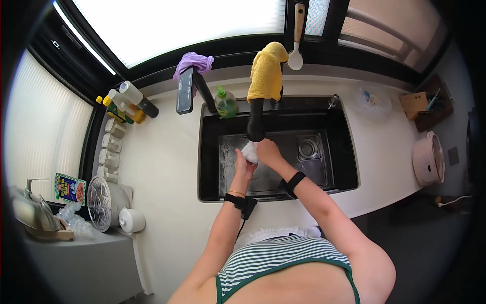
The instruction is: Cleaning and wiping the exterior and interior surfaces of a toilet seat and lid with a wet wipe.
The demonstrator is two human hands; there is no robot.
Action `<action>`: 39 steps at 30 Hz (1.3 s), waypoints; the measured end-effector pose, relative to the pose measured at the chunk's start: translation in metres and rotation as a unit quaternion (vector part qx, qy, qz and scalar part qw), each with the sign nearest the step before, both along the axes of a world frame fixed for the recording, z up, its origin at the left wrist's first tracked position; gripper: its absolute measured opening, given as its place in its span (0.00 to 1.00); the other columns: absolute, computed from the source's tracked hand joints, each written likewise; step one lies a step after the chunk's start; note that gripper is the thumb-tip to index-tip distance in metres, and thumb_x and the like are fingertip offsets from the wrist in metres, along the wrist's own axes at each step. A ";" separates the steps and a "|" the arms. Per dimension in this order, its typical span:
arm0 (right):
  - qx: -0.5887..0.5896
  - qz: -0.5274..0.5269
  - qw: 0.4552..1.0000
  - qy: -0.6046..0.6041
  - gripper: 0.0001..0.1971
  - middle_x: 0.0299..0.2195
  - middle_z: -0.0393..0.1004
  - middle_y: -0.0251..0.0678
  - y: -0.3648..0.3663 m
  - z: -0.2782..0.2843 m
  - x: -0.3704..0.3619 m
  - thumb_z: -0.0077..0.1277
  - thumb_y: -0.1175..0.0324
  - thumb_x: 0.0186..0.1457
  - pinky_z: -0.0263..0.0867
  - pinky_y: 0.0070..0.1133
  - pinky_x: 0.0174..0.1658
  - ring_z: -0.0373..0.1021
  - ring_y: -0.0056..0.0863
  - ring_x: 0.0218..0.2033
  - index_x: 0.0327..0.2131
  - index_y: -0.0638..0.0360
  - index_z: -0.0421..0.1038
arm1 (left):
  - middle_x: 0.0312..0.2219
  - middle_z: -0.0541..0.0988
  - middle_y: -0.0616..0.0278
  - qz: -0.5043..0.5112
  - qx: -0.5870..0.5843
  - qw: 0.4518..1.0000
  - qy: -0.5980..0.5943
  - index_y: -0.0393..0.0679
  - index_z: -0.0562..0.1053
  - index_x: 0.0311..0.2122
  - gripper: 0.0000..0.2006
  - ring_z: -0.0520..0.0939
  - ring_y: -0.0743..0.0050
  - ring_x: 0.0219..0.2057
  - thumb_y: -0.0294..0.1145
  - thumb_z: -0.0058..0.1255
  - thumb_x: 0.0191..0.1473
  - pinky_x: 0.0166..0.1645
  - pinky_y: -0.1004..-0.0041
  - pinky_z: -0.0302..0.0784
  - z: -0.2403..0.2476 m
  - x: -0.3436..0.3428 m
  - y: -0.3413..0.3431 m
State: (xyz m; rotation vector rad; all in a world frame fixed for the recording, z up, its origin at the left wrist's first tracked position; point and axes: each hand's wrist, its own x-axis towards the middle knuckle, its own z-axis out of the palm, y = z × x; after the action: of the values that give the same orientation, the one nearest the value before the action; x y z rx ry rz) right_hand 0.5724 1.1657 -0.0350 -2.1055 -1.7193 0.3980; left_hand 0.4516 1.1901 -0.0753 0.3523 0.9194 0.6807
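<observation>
White object (249, 152), small, kind unclear, at centre of frame, inside the black sink (342, 152), up off the sink floor, just below the faucet (256, 119) head. Left hand (245, 167) grasps it from below and left, thumb up along its left side, fingers under it. Right hand (269, 152) at its right side, touching, fingers curled; fingertips hidden, can't tell if it grips or only presses. Black band on each wrist; person wears a green-and-white striped top (286, 256), bottom of frame. Drain (308, 148) right of the hands, sink floor looks wet. Yellow cloth (267, 73) draped over the faucet, upper centre; spoon (296, 60) with wooden handle and white bowl hangs just right of it. Left of that: green pump bottle (226, 104) by the sink's back left corner, then a dark panel fixture (185, 92) with a purple cloth (201, 62) on top. Upper left: several bottles (132, 96) together, row of small containers (111, 152) beneath. Lower left: metal pot (115, 200), white canister (132, 221) just beside it. Right side: clear plastic bag (373, 106) on the white counter (169, 152), wooden holder (413, 104) and pink appliance (428, 161) near the edge.
</observation>
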 end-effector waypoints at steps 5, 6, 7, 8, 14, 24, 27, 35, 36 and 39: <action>0.078 0.029 0.996 -0.015 0.12 0.26 0.73 0.48 -0.005 0.033 -0.039 0.42 0.62 0.54 0.67 0.38 0.29 0.71 0.48 0.26 0.33 0.59 0.72 | 0.42 0.73 0.65 -0.126 -0.038 0.932 -0.338 0.50 0.69 0.43 0.26 0.73 0.66 0.45 0.60 0.27 0.59 0.50 0.63 0.67 -0.018 -0.001 0.018; 0.118 0.037 0.992 -0.036 0.13 0.24 0.73 0.46 -0.001 0.025 -0.044 0.43 0.59 0.55 0.66 0.38 0.27 0.70 0.45 0.24 0.32 0.57 0.71 | 0.42 0.73 0.65 -0.125 -0.036 0.932 -0.337 0.50 0.69 0.43 0.26 0.73 0.66 0.45 0.60 0.27 0.59 0.50 0.63 0.67 -0.028 -0.001 0.017; 0.157 0.040 0.985 -0.059 0.14 0.23 0.72 0.44 0.003 0.017 -0.046 0.43 0.57 0.55 0.64 0.38 0.26 0.69 0.43 0.22 0.31 0.56 0.71 | 0.41 0.74 0.64 -0.153 0.271 0.942 -0.128 0.49 0.69 0.41 0.24 0.73 0.66 0.45 0.59 0.30 0.58 0.50 0.64 0.68 -0.036 0.002 0.012; 0.195 0.044 0.976 -0.082 0.15 0.22 0.71 0.42 0.007 0.011 -0.047 0.43 0.55 0.56 0.63 0.38 0.24 0.68 0.40 0.20 0.29 0.55 0.71 | 0.40 0.74 0.64 -0.158 0.542 0.819 0.097 0.49 0.69 0.40 0.23 0.74 0.66 0.44 0.58 0.33 0.58 0.51 0.65 0.68 -0.042 0.005 0.010; 0.093 0.025 0.994 0.050 0.14 0.23 0.73 0.43 0.006 0.025 -0.025 0.43 0.57 0.55 0.66 0.40 0.35 0.71 0.44 0.26 0.30 0.55 0.72 | 0.42 0.74 0.69 -0.089 -0.040 0.985 -0.143 0.55 0.68 0.45 0.20 0.74 0.70 0.45 0.57 0.37 0.57 0.46 0.65 0.71 -0.015 0.012 0.006; 0.005 0.133 0.990 0.055 0.16 0.31 0.75 0.48 0.004 0.022 0.024 0.48 0.62 0.46 0.68 0.37 0.39 0.72 0.47 0.33 0.37 0.61 0.71 | 0.41 0.74 0.61 -0.085 -0.095 0.955 -0.266 0.49 0.69 0.46 0.21 0.75 0.62 0.42 0.54 0.38 0.57 0.50 0.60 0.70 0.043 0.004 0.005; 0.053 0.092 0.982 0.159 0.18 0.38 0.72 0.44 -0.006 0.016 0.038 0.51 0.60 0.46 0.67 0.35 0.41 0.73 0.43 0.34 0.40 0.60 0.69 | 0.40 0.74 0.62 -0.166 -0.075 0.931 -0.318 0.48 0.69 0.45 0.20 0.75 0.64 0.41 0.52 0.40 0.58 0.51 0.64 0.71 0.037 0.003 0.013; 0.049 -0.064 0.986 0.147 0.21 0.43 0.67 0.38 -0.050 0.062 0.059 0.53 0.57 0.50 0.68 0.30 0.39 0.73 0.34 0.33 0.46 0.54 0.67 | 0.33 0.74 0.69 -0.176 -0.025 0.981 -0.078 0.50 0.72 0.35 0.15 0.74 0.74 0.35 0.52 0.47 0.55 0.35 0.75 0.71 0.030 0.033 0.016; 0.049 -0.069 0.986 0.146 0.21 0.43 0.67 0.38 -0.055 0.058 0.066 0.53 0.57 0.50 0.68 0.30 0.39 0.73 0.34 0.33 0.46 0.54 0.67 | 0.29 0.73 0.70 -0.188 -0.014 0.981 -0.038 0.51 0.72 0.32 0.15 0.73 0.76 0.32 0.52 0.48 0.54 0.31 0.77 0.69 0.036 0.041 0.015; 0.056 -0.098 0.981 0.156 0.20 0.43 0.68 0.38 -0.062 0.050 0.073 0.52 0.58 0.50 0.67 0.30 0.39 0.72 0.33 0.34 0.45 0.55 0.67 | 0.20 0.68 0.72 -0.191 0.028 0.977 0.089 0.52 0.68 0.25 0.19 0.71 0.80 0.23 0.57 0.47 0.53 0.21 0.79 0.62 0.056 0.056 0.010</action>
State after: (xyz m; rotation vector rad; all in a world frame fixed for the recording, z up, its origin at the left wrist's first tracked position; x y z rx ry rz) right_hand 0.6452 1.1040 0.0147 -1.9856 -1.3152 0.5291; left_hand 0.5077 1.2006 -0.0192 0.6288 0.9683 0.3248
